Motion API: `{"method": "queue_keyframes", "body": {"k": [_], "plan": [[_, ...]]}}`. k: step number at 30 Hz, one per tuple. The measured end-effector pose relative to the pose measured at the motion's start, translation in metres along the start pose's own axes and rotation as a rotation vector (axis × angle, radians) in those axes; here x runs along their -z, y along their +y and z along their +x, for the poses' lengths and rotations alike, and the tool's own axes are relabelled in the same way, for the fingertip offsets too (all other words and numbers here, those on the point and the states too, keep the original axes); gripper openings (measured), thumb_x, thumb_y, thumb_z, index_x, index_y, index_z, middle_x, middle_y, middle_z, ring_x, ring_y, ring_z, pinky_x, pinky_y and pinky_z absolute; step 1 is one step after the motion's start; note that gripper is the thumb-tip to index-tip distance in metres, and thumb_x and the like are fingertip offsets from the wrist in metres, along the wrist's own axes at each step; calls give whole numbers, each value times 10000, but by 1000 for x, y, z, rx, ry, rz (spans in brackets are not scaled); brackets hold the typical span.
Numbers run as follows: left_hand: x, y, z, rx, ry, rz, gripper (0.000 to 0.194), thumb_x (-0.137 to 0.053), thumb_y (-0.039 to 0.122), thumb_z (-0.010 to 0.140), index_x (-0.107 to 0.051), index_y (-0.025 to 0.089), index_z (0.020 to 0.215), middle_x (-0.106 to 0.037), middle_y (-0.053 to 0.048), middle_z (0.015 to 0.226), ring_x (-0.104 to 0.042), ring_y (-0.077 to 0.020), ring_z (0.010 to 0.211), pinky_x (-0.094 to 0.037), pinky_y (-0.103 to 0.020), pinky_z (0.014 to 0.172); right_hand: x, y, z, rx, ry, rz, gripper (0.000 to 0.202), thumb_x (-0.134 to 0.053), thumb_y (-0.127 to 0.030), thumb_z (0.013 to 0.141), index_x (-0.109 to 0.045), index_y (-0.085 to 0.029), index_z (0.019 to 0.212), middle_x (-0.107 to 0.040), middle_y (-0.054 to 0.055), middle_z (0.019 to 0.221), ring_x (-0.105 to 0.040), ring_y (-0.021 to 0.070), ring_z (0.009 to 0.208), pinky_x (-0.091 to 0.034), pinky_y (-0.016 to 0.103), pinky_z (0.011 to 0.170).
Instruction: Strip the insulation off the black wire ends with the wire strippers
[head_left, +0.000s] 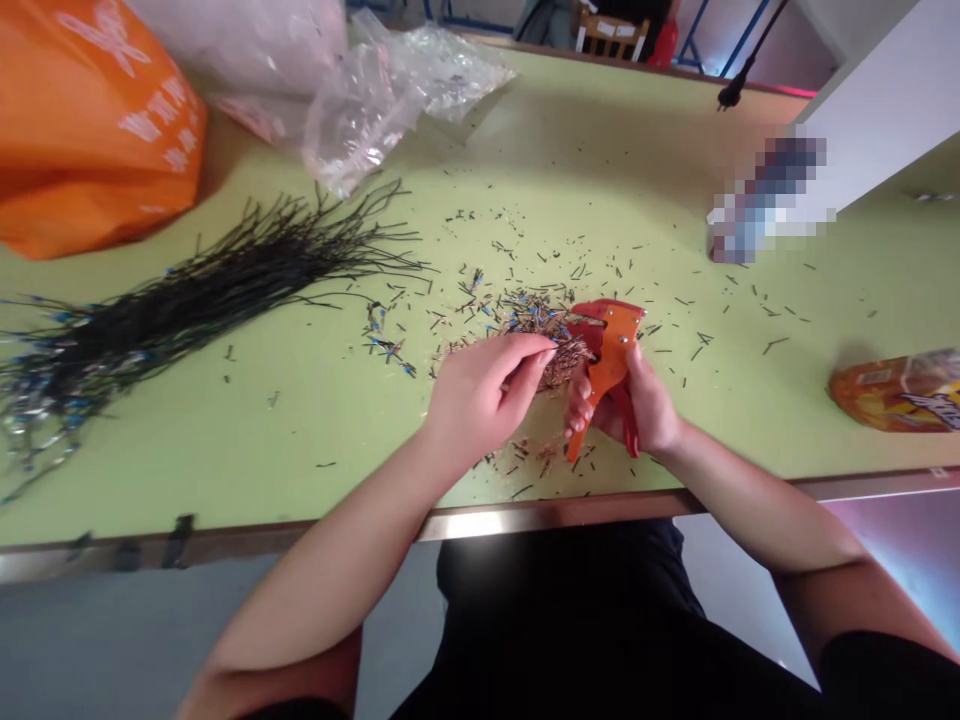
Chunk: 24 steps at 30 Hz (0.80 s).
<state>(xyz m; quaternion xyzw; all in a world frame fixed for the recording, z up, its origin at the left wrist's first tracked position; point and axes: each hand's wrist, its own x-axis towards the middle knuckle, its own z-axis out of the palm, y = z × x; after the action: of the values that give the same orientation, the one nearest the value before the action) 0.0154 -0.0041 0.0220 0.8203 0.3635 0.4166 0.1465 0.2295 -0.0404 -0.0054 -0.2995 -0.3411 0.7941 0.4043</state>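
My left hand (480, 392) is closed, thumb and forefinger pinching a thin dark wire (555, 347) just left of the tool's jaws. Only a short bit of that wire shows. In my right hand (651, 405) is an orange and red wire stripper (619, 335), its handles wrapped by the fingers and its jaws pointing left towards the wire. Below both hands lies a heap of short wire scraps (529, 312) with blue bits and bare copper strands, partly hidden by the left hand. On the left rests a large bundle of black wires (217, 290).
An orange bag (97, 130) and crumpled clear plastic bags (375, 100) stand at the back left of the green table (360, 420). A snack packet (900, 392) lies at the right, below a white panel (885, 110). A black plug (731, 95) hangs at the back.
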Motion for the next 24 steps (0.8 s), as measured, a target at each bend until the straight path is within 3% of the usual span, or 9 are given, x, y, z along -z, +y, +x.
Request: {"method": "queue_keyframes", "body": {"k": [5, 10, 14, 17, 20, 24], "plan": [[-8, -11, -1, 46, -4, -37, 184, -553, 273, 1080, -723, 202, 1098, -808, -24, 938, -737, -122, 756, -574, -249, 748, 2, 2, -9, -63, -125, -2, 708, -560, -879, 893, -669, -180, 890, -644, 37, 728, -675, 213, 705, -636, 411, 756], [-10, -15, -5, 106, -27, -62, 137, -593, 296, 1060, -689, 204, 1091, -777, 5, 834, -730, -122, 713, -557, -244, 705, 3, 4, -12, -74, -115, -5, 703, -577, -871, 890, -683, -175, 895, -662, 47, 739, -702, 230, 736, -632, 416, 776], [-9, -16, -3, 28, -67, -31, 155, -578, 234, 1060, -724, 214, 1014, -806, -17, 940, -753, -135, 832, -583, -264, 792, 4, 3, -10, -59, -115, 23, 717, -561, -866, 904, -700, -163, 911, -676, 59, 765, -709, 220, 731, -629, 392, 757], [-9, -15, -3, 11, -77, -59, 185, -537, 208, 1070, -722, 203, 1070, -810, -29, 953, -764, -139, 863, -602, -274, 804, 5, 3, -9, -53, -114, 39, 712, -572, -859, 903, -691, -157, 926, -672, 53, 770, -706, 209, 715, -632, 384, 751], [-9, -15, -5, 98, -81, -104, 220, -487, 193, 1076, -681, 183, 1178, -809, -52, 984, -769, -137, 846, -616, -272, 778, 7, 5, -9, -50, -108, 46, 697, -569, -856, 907, -669, -167, 923, -677, 54, 781, -698, 206, 709, -637, 397, 758], [-9, -17, -7, 154, -102, -65, 168, -527, 234, 1062, -665, 188, 1147, -811, -67, 993, -772, -154, 807, -617, -288, 753, 8, 8, -9, -48, -124, 35, 702, -562, -856, 912, -675, -162, 930, -686, 58, 773, -704, 221, 713, -636, 408, 750]]}}
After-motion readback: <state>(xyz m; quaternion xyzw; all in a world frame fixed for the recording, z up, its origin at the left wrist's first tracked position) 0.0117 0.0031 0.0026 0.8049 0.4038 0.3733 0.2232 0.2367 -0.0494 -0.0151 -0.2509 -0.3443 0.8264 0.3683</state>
